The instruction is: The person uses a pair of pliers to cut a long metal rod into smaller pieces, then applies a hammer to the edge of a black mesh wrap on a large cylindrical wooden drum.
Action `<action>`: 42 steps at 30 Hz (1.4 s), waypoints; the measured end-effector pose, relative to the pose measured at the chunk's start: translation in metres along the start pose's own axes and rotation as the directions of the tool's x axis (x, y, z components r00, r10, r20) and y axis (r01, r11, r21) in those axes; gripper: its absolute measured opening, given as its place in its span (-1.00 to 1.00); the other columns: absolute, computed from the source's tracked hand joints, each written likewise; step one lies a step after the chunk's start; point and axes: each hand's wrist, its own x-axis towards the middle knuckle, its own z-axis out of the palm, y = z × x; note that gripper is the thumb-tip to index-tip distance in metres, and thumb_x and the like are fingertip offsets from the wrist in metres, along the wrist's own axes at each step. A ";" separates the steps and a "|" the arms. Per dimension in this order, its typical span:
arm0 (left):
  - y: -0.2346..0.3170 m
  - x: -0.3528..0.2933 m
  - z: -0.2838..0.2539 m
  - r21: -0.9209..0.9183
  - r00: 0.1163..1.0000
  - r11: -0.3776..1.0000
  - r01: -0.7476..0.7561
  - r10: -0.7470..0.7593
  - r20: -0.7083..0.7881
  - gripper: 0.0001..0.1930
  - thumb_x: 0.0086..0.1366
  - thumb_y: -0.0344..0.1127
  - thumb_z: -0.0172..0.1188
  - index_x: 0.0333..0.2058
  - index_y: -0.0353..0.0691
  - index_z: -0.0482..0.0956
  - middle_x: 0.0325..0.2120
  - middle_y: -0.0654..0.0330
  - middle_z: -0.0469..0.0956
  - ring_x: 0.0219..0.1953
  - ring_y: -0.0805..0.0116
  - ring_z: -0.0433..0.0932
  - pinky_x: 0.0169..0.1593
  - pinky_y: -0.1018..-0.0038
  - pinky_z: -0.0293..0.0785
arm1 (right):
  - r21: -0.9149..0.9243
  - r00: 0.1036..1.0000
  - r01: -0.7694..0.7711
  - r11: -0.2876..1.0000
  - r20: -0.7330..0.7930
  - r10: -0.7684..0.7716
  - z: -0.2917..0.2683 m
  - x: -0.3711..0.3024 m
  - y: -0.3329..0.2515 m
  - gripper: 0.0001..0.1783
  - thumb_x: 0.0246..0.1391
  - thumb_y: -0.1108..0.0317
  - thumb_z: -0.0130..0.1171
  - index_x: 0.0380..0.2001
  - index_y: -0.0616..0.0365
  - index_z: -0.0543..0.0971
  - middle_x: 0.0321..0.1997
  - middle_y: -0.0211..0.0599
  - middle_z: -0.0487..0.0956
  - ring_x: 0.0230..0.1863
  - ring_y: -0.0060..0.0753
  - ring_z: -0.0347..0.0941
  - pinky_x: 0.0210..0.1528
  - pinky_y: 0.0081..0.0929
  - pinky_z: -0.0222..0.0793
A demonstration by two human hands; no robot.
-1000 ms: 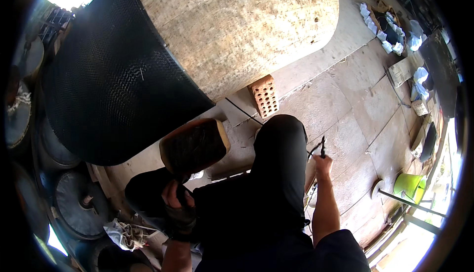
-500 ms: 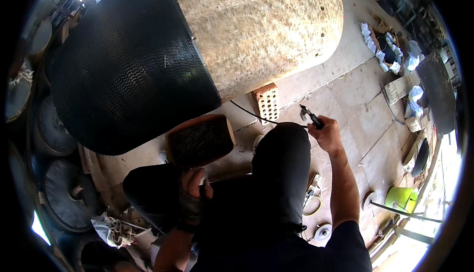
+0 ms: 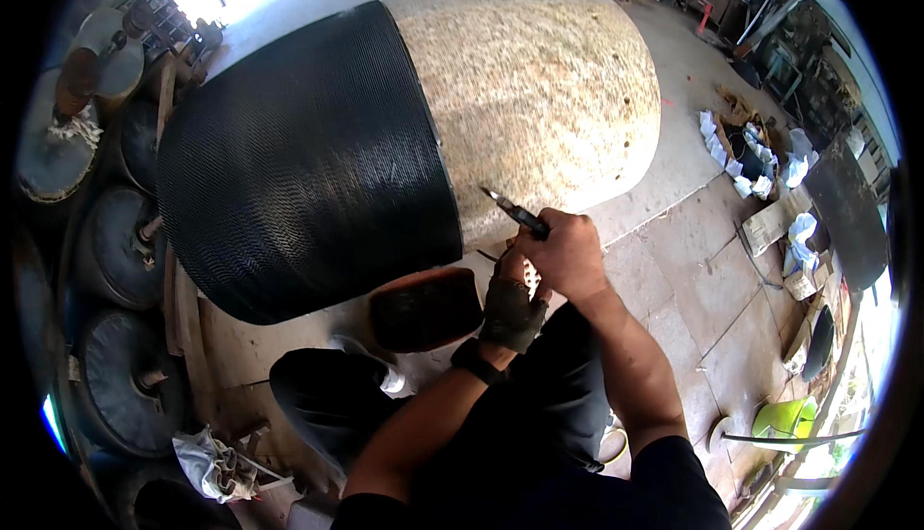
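Before me lies a large barrel-shaped roller, its right part bare and mottled tan (image 3: 539, 97), its left part wrapped in ridged black cord (image 3: 318, 164). My right hand (image 3: 570, 256) is closed round black-handled pincers (image 3: 522, 216), their jaws pointing up-left in front of the bare surface. Just below it, touching or nearly so, my left hand (image 3: 515, 313) wears a dark fingerless glove. Its fingers appear closed on a thin black cord (image 3: 487, 255) coming from under the roller; the grip itself is partly hidden.
A reddish trough with dark contents (image 3: 425, 310) stands under the roller, near my knees. A perforated brick (image 3: 531, 275) shows behind my hands. Several dark drums (image 3: 130, 381) line the left. Right lie white-wrapped bundles (image 3: 741, 150) and a lime-green bucket (image 3: 784, 419).
My left hand has risen from my lap to the cord beside my right hand. The right hand has moved left and up with the pincers, toward the roller. The view has tilted upward.
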 end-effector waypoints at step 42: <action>-0.054 0.089 -0.077 -0.278 0.904 0.868 0.412 -0.353 0.240 -0.57 0.46 -0.35 -0.01 0.24 -0.35 0.42 -0.37 0.32 0.47 -0.29 0.56 0.41 -0.11 0.56 0.42 | 0.902 0.951 -0.225 -0.369 0.286 0.119 0.040 -0.023 0.099 -0.66 0.25 0.04 0.28 -0.41 0.04 0.50 0.25 -0.15 0.53 0.44 -0.15 0.26 0.56 0.02 -0.17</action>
